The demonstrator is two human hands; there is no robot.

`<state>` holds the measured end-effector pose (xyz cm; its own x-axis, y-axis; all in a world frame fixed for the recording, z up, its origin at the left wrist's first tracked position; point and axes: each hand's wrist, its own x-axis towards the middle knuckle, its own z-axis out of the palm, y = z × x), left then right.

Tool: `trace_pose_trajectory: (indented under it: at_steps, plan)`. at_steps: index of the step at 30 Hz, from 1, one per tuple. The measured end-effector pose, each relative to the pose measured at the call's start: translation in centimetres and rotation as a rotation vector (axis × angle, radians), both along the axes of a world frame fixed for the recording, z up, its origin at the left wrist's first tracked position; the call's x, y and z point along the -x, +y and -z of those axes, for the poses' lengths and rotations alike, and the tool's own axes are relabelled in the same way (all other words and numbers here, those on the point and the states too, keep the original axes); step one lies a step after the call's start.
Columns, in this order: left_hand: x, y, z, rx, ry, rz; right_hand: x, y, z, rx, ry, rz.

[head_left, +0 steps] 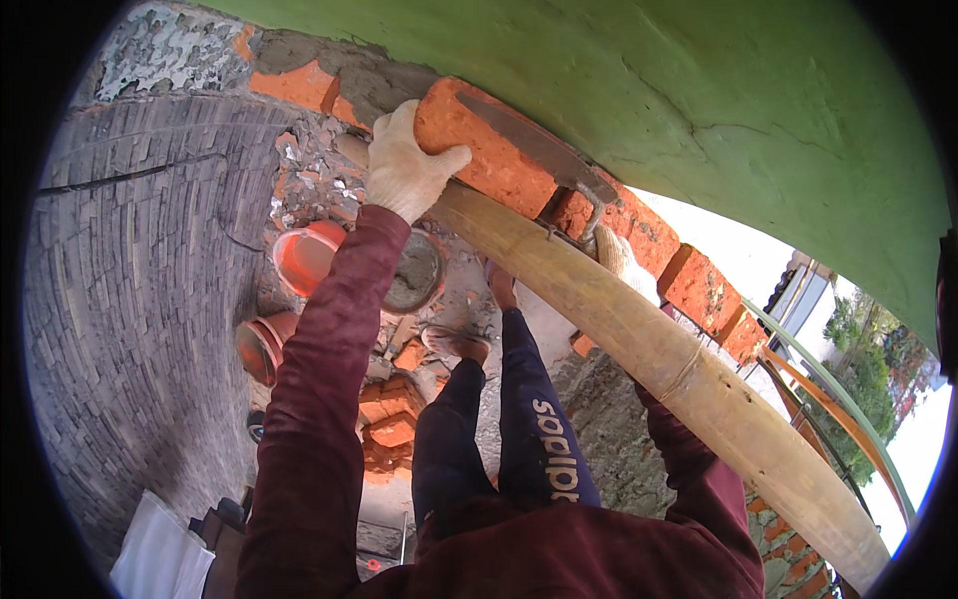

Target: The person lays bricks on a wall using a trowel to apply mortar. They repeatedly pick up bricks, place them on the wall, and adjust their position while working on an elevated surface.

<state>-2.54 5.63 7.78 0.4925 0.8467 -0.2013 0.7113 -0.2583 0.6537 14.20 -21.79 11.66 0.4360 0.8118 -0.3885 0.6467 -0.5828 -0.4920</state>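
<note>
My left hand point(407, 168), in a white knit glove, grips the left end of an orange-red brick point(484, 150), its thumb across the brick's face. The brick lies on the wall against a green surface. A trowel's grey blade point(544, 142) lies along the brick's far edge. Its handle point(593, 220) leads down to my right hand point(624, 262), also gloved, which is closed round it and partly hidden behind a thick bamboo pole point(599, 285). More bricks point(704, 285) run on to the right, and grey mortar point(374, 80) covers the wall at the left.
The green sheet point(679, 90) overhangs the wall. Below stand a mortar bucket point(414, 275), an orange bucket point(307, 258) and another bucket point(261, 349) at the left. Bricks point(391, 414) are heaped beside my feet. A grey slatted surface point(150, 290) fills the left side.
</note>
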Motion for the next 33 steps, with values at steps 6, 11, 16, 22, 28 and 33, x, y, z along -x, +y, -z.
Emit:
trace_pose_trajectory:
  at_steps: [6,11,16,22,28,33]
  plan:
    - [0.0,-0.3,-0.1,0.044,0.007,0.003,0.0,-0.9,-0.3,-0.032,0.006,0.019]
    - [0.0,-0.6,0.0,0.046,-0.051,-0.044,0.1,-1.0,-0.5,-0.044,0.016,0.020]
    - [0.0,-0.9,0.6,0.088,-0.090,-0.085,0.0,-1.0,-0.5,-0.046,0.020,0.024]
    - [0.4,-0.4,-0.7,0.409,-0.199,-0.163,0.2,-1.1,-0.7,-0.033,0.024,0.020]
    - [0.7,2.4,-1.3,0.505,0.076,-0.183,0.1,-1.2,-0.4,-0.027,0.029,0.022]
    - [1.8,3.8,2.3,0.740,-0.268,-0.321,0.6,-1.4,-0.7,-0.036,0.018,0.023]
